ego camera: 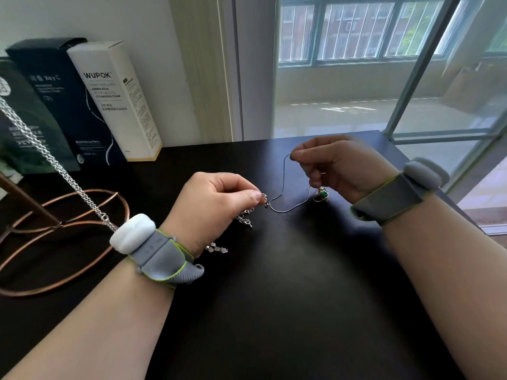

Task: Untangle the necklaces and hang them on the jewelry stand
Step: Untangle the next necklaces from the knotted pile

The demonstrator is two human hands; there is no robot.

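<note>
My left hand (211, 204) pinches a silver link chain (245, 215) whose loose ends trail under the palm onto the black table (274, 297). My right hand (332, 165) pinches a thin dark cord necklace (284, 187) that loops down to the table, and a green-stone pendant (321, 194) hangs below its fingers. The cord's loop ends right next to the left fingertips. At the left stands the copper jewelry stand (63, 215), a silver double chain (49, 157) hanging across it.
Three tall boxes stand against the wall at the back left: a dark green one (24, 127), a navy one (63, 100) and a white one (115, 100). The table's right edge (428, 171) runs beside a glass door. Both wrists wear grey bands.
</note>
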